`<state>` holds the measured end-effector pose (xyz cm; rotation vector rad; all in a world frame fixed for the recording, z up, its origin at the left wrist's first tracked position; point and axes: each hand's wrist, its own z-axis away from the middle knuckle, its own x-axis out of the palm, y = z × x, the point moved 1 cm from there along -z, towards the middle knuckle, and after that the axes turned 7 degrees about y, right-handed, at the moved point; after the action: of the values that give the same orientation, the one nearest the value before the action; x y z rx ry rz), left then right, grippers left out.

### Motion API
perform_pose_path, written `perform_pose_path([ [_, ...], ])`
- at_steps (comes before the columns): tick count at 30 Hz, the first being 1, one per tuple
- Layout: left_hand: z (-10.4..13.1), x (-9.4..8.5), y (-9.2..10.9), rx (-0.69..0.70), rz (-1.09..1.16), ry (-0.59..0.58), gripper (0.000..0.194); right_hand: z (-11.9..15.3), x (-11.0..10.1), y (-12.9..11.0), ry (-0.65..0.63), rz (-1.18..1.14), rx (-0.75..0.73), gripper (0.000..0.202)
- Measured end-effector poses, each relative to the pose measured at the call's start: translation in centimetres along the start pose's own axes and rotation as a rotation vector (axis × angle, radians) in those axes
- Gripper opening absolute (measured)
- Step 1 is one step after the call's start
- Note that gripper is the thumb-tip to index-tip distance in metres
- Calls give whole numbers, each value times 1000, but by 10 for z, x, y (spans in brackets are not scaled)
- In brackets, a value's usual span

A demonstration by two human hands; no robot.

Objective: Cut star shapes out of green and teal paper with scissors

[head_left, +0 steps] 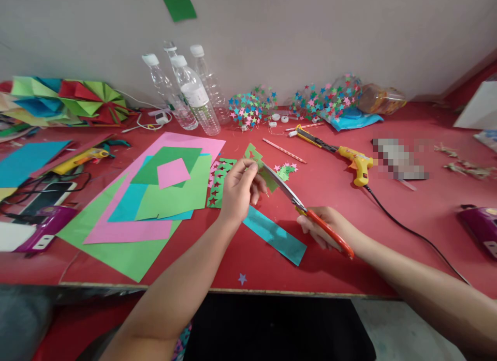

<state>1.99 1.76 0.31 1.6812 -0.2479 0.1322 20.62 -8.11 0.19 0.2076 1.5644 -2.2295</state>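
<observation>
My left hand [241, 181] pinches a light green paper strip [254, 152] over the middle of the table. In my right hand [326, 226] is a pair of scissors [289, 194] with red handles, its blades pointing up and left to the strip beside my left fingers. Whether the blades are parted I cannot tell. Below the hands lies a blue paper strip [276, 235]. Left of my left hand rests a green sheet punched with star holes [221, 184]. Small green and pink paper stars [286, 170] sit in a pile just beyond the scissors.
Stacked coloured sheets [116, 227] lie at left, with plastic bottles [200, 100] behind. A yellow glue gun [356, 162] and its cord lie at right. Star-covered ornaments [248, 108] stand along the wall. One loose star [242, 279] is near the front edge.
</observation>
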Motion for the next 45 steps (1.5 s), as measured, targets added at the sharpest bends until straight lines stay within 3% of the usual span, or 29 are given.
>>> perform_pose_path([
  [5, 2, 4, -1, -47, 6, -63, 20, 1, 0, -1, 13, -45, 11, 45],
  [12, -2, 1, -1, -12, 32, -2, 16, 2, 0, -3, -4, -13, 21, 46],
  [18, 0, 1, 2, 17, 15, -61, 17, 3, -2, -1, -26, 72, -38, 47],
  [32, 1, 0, 4, 21, -19, -53, 16, 6, -7, -6, -40, 134, -102, 49],
  [45, 3, 1, 5, 1, -43, -88, 18, 6, -4, -5, -11, 5, -38, 42],
])
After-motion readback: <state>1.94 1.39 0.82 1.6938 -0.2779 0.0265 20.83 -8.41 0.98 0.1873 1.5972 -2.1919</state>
